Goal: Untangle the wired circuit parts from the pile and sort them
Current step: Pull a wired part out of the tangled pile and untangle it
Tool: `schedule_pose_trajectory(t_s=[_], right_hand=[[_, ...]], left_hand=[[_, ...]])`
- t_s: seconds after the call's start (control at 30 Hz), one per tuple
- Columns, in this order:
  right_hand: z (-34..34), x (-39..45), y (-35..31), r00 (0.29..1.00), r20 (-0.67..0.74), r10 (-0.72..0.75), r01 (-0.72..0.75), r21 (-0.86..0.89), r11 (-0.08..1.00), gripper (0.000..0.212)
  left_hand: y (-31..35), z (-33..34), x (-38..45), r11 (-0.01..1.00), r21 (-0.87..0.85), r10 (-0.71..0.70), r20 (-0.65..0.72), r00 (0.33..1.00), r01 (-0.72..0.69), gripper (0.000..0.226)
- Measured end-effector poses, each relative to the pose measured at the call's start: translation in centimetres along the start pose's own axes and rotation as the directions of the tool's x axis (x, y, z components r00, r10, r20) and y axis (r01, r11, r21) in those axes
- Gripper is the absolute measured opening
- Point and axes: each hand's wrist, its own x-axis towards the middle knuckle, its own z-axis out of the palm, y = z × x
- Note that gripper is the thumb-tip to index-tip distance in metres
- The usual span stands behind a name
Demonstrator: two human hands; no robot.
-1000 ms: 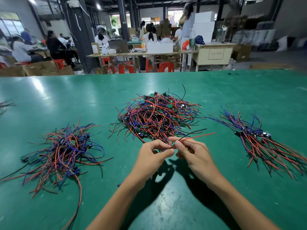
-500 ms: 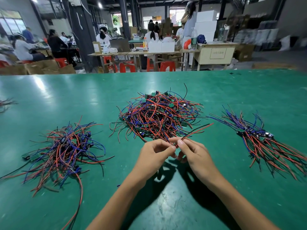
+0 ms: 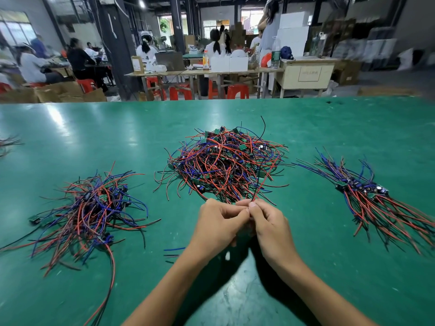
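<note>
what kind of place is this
Most likely a small electronics assembly workshop: heaps of wired circuit parts on a green worktable, other workers seated at benches behind, and stacked cardboard boxes.

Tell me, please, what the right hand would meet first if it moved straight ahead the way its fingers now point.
The right hand points up and away over the green table. Going straight on, it would probably run first into the near edge of the middle tangled pile, whose wires reach its fingers; depth is hard to judge.

Table (image 3: 70,128) is a shiny teal green, wire piles (image 3: 226,161) are all red, blue and black with little green boards, stools (image 3: 237,91) are red.
</note>
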Motion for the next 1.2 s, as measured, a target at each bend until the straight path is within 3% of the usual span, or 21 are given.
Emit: schedule_pose_trajectory(t_s=[0.17,0.4,0.47,0.57,0.67,0.73,0.77,0.83,0.9,1.03,1.2], right_hand=[[-0.2,0.7,-0.1,0.983,-0.108,0.151,-0.142,0.086,0.986,0.034],[-3.1,2.3,-1.6,0.919,-0.110,0.379,-0.309,0.400,0.863,0.030],[-4.1,2.7,-1.8,0.881,0.053,0.469,-0.415,0.561,0.717,0.025],[-5.3,3.1,-1.9,0.731,0.348,0.586,-0.621,0.695,0.361,0.016],[-5.6,3.2,-1.8,0.632,0.437,0.639,-0.690,0.693,0.208,0.009],[-5.6,3.1,-2.0,0.652,0.415,0.634,-0.679,0.692,0.246,0.009],[-5.4,3.0,-2.0,0.696,0.347,0.629,-0.651,0.675,0.347,0.017],[-4.8,2.8,-1.8,0.830,0.079,0.551,-0.497,0.551,0.670,0.031],[-3.9,2.4,-1.7,0.913,-0.121,0.389,-0.298,0.453,0.840,0.033],[-3.1,2.4,-1.0,0.942,-0.257,0.214,-0.101,0.392,0.915,0.031],[-3.2,2.1,-0.6,0.920,-0.369,-0.132,0.186,0.114,0.976,0.027]], left_hand=[[0.2,0.7,-0.4,0.940,0.256,0.229,0.017,0.973,-0.225,0.031],[0.4,-0.1,-0.4,0.971,0.154,0.159,0.158,0.975,-0.183,0.025],[0.4,-0.7,-0.1,0.987,0.092,0.111,0.212,0.971,-0.133,0.022],[0.6,-1.7,0.2,0.999,-0.007,0.043,0.291,0.956,-0.042,0.019],[0.6,-2.0,0.2,1.000,-0.028,0.011,0.361,0.933,0.000,0.017],[0.6,-2.1,0.2,0.999,-0.031,0.002,0.372,0.928,0.010,0.017],[0.6,-2.1,0.2,0.999,-0.034,-0.001,0.362,0.932,0.014,0.017],[0.6,-2.2,0.2,0.998,-0.050,-0.008,0.329,0.944,0.026,0.016],[0.7,-2.3,0.1,0.997,-0.072,-0.014,0.312,0.950,0.038,0.015],[0.9,-2.4,0.1,0.994,-0.083,-0.045,0.316,0.948,0.075,0.015],[1.6,-2.2,0.2,0.986,-0.094,-0.094,0.386,0.918,0.140,0.018]])
